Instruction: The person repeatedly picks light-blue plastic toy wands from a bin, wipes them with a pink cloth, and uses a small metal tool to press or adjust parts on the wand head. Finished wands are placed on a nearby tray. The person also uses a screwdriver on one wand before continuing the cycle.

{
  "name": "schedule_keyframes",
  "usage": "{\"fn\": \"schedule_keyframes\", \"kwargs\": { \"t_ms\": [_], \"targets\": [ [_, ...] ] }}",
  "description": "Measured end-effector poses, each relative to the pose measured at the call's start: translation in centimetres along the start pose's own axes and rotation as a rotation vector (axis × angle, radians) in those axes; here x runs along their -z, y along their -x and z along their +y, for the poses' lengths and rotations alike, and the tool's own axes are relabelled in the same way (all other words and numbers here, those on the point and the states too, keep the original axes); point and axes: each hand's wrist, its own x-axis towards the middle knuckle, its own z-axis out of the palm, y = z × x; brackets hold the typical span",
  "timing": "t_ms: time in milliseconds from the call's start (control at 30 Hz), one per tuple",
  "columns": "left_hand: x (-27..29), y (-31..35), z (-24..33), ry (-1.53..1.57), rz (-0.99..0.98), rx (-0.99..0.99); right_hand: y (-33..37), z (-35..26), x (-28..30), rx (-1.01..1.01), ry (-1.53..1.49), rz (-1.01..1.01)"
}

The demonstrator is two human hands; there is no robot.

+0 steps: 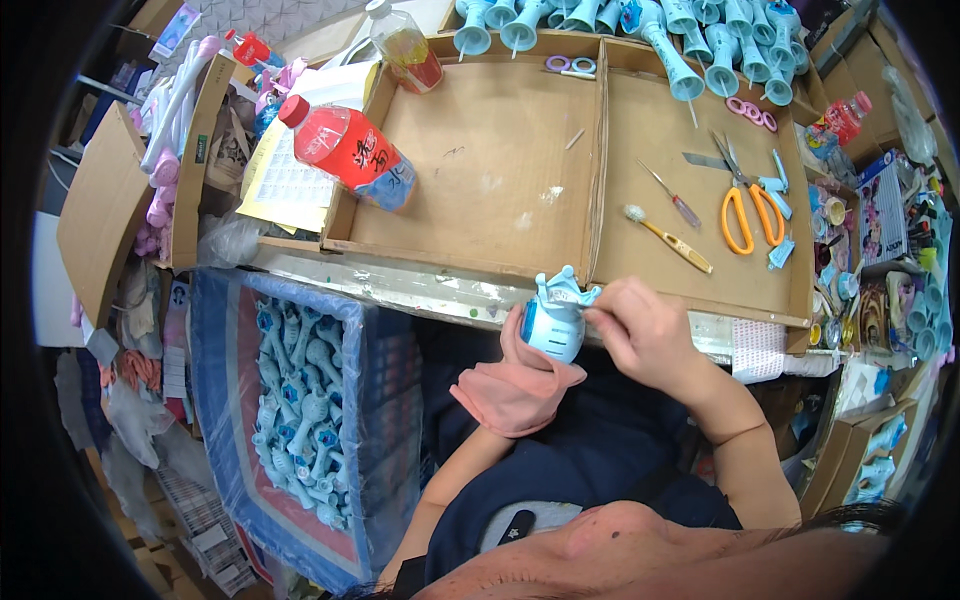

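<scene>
A light blue plastic toy part (pixel 553 328) with a crown-like pointed top is held over the table's front edge. My left hand (pixel 511 338) grips it from the left, with a pink cloth (pixel 520 392) wrapped about the palm and hanging below. At the part's upper right edge, the thumb and fingers of my right hand (pixel 640 330) are pinched together. Whatever lies between those fingertips is too small to make out.
Shallow cardboard trays (pixel 480 262) lie ahead, with orange-handled scissors (pixel 738 220), a toothbrush (pixel 672 240) and a screwdriver (pixel 683 208). Red-labelled bottles (pixel 350 150) stand left. Blue wand-like parts (pixel 680 80) line the back; others fill a lined bin (pixel 380 400) at lower left.
</scene>
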Motion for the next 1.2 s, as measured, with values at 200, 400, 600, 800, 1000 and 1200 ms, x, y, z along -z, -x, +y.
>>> {"fn": "schedule_keyframes", "kwargs": {
  "t_ms": [200, 400, 600, 800, 1000, 1200],
  "targets": [
    [0.3, -0.3, 0.8, -0.082, -0.036, -0.005, 0.0, -0.2, 0.4, -0.074, 0.076, -0.02],
    [0.4, -0.1, 1.3, -0.139, -0.039, 0.01, -0.2, -0.3, 0.5, -0.103, 0.085, 0.007],
    [0.0, -0.2, -0.1, -0.056, -0.003, -0.007, -0.3, -0.4, 0.9, -0.087, 0.08, 0.001],
    [-0.4, 0.2, -1.3, -0.026, 0.03, -0.032, -0.1, -0.1, 0.0, -0.421, -0.277, 0.026],
    [0.4, -1.0, 2.5, 0.055, -0.023, -0.042, 1.2, -0.4, -2.7, -0.71, -1.265, -0.021],
    [6.2, -2.2, 7.5, 0.715, -0.421, 0.625, 2.1, 1.4, -3.7, -0.66, -1.695, 0.147]
  ]
}}
